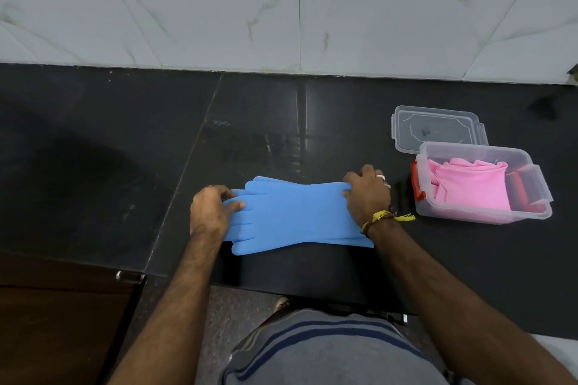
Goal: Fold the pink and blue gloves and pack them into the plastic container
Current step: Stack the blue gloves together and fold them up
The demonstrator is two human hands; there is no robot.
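Note:
The blue gloves lie flat, stacked one on the other, on the black counter near its front edge, fingers pointing left and cuffs right. My left hand pinches the finger end, thumb on top. My right hand grips the cuff end. The clear plastic container with red latches stands to the right, and the folded pink gloves lie inside it.
The container's clear lid lies flat behind it. A marble-tiled wall rises at the back of the black counter. A brown cabinet door is below the counter at lower left.

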